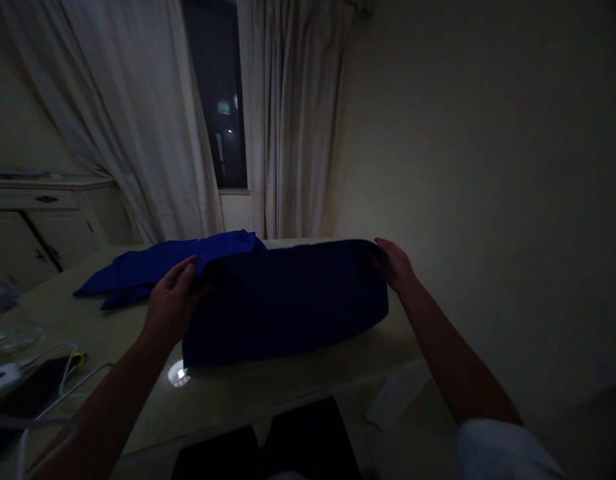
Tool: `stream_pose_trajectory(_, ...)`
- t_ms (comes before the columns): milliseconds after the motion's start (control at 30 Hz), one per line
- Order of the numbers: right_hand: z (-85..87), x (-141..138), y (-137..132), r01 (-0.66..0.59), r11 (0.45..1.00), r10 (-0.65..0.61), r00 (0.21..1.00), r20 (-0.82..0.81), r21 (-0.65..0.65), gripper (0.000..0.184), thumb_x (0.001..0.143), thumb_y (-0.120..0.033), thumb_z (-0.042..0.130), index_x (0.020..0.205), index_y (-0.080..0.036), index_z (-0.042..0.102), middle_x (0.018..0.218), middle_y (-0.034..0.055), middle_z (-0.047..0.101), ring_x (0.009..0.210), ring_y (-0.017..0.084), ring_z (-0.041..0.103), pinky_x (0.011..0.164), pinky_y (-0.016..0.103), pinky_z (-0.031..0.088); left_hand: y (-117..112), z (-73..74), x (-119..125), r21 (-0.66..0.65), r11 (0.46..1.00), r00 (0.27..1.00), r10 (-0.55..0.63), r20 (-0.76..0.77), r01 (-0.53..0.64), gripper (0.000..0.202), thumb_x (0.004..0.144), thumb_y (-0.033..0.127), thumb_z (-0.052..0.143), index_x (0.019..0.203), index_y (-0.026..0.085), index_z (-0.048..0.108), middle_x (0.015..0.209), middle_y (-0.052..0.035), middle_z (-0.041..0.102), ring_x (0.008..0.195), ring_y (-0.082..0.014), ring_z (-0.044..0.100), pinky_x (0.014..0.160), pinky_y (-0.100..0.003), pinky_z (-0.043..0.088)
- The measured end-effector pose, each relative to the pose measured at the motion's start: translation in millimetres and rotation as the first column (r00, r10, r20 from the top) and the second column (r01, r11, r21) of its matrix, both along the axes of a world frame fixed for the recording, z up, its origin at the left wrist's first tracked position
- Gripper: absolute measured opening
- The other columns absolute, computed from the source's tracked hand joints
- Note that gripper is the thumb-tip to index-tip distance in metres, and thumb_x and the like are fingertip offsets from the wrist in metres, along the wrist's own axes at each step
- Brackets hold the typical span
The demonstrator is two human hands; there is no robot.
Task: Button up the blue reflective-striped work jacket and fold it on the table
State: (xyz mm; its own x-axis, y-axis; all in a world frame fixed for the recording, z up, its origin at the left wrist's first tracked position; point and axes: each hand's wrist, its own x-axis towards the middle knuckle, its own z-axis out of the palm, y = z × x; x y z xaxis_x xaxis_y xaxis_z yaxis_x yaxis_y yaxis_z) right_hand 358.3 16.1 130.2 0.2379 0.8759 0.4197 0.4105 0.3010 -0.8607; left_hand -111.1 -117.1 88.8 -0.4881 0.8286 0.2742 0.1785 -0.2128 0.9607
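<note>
A dark blue garment (288,300) lies across the pale table (268,393), its near part raised in a fold and its far left part spread flat toward the window. My left hand (172,300) grips the left upper edge of the fold, fingers curled over the cloth. My right hand (394,264) holds the right upper corner of the same fold, fingers closed on the fabric. The room is dim and the cloth's detail is hard to see.
At the table's left edge lie a dark phone (35,393), a white charger with cables (3,379) and a glass dish (13,333). A cabinet (38,220) stands at the left wall. White curtains (153,133) frame a dark window (221,100).
</note>
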Motion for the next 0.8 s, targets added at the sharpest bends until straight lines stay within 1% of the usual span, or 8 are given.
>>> stream_pose_trajectory(133,-44.7,-34,40,0.008,0.992,-0.014,0.999,-0.041,-0.127,0.049,0.105,-0.05,0.042,0.134,-0.013,0.054,0.103,0.0149,0.075,0.09,0.023,0.074,0.083,0.038,0.061,40,-45.7,-16,-0.169,0.984,0.979,0.087,0.183,-0.056,0.059,0.094,0.038,0.057,0.15,0.023,0.044,0.137,-0.016,0.064,0.117,-0.0264,0.07,0.094,-0.045,0.061)
stream_pose_trajectory(233,-101.0,-46,7,-0.128,0.99,0.137,0.964,0.227,-0.054,0.06,0.096,-0.061,0.057,0.137,-0.018,0.057,0.12,0.0155,0.072,0.106,0.027,0.071,0.097,0.043,0.056,31,-107.5,-38,-0.325,0.942,0.995,0.068,-0.069,-0.086,0.077,0.079,0.047,0.069,0.146,0.017,0.047,0.137,-0.0209,0.065,0.118,-0.0331,0.069,0.096,-0.049,0.06)
stream_pose_trajectory(333,-145.4,-69,-46,-0.48,0.872,0.431,0.65,0.626,-0.102,0.076,0.087,-0.065,0.072,0.148,-0.025,0.053,0.143,0.0148,0.062,0.128,0.031,0.06,0.11,0.046,0.047,22,-146.5,-53,-0.456,0.884,0.944,-0.06,-0.325,-0.101,0.077,0.072,0.056,0.068,0.134,0.012,0.057,0.131,-0.0252,0.068,0.121,-0.0411,0.067,0.103,-0.055,0.054)
stream_pose_trajectory(433,-165.4,-95,-74,-0.541,0.811,0.44,0.312,0.842,-0.223,0.062,0.094,-0.049,0.072,0.15,-0.029,0.054,0.145,0.0118,0.062,0.128,0.03,0.058,0.109,0.045,0.044,24,-151.2,-47,-0.499,0.861,0.909,-0.126,-0.398,-0.1,0.07,0.072,0.058,0.066,0.128,0.015,0.06,0.129,-0.0235,0.069,0.122,-0.0418,0.066,0.104,-0.055,0.053)
stream_pose_trajectory(533,-166.5,-91,-60,-0.501,0.821,0.388,0.141,0.911,-0.272,0.027,0.103,-0.026,0.059,0.127,-0.026,0.07,0.117,0.0093,0.075,0.112,0.025,0.063,0.102,0.04,0.045,10,-142.2,-12,-0.5,0.865,0.957,-0.096,-0.272,-0.055,0.077,0.07,0.06,0.069,0.134,0.019,0.055,0.128,-0.0204,0.07,0.113,-0.0374,0.071,0.096,-0.05,0.057)
stream_pose_trajectory(633,-151.4,-37,-25,-0.349,0.903,0.323,0.17,0.931,-0.25,0.028,0.098,-0.013,0.058,0.116,-0.025,0.075,0.115,0.0111,0.076,0.115,0.027,0.063,0.105,0.043,0.043,-40,-137.9,39,-0.482,0.804,0.93,-0.363,0.065,0.347,0.084,0.069,0.068,0.075,0.138,0.025,0.053,0.118,-0.0147,0.073,0.09,-0.0294,0.075,0.078,-0.042,0.062)
stream_pose_trajectory(733,-126.9,34,1,0.086,0.983,0.128,0.325,0.937,-0.164,0.042,0.09,-0.007,0.058,0.124,-0.025,0.075,0.145,0.015,0.063,0.133,0.035,0.054,0.108,0.053,0.041,-99,-136.5,79,-0.46,0.463,0.606,-0.762,0.23,0.758,0.057,0.078,0.071,0.072,0.115,0.029,0.07,0.107,-0.0097,0.075,0.081,-0.0248,0.074,0.071,-0.038,0.06)
stream_pose_trajectory(800,-114.1,62,2,0.296,0.951,-0.048,0.419,0.907,-0.087,0.049,0.091,-0.011,0.057,0.136,-0.024,0.069,0.153,0.0171,0.055,0.137,0.039,0.05,0.108,0.056,0.042,-118,-132.3,91,-0.506,0.376,0.521,-0.835,0.178,0.776,0.044,0.082,0.07,0.07,0.099,0.029,0.076,0.096,-0.0072,0.076,0.079,-0.0228,0.073,0.071,-0.036,0.059)
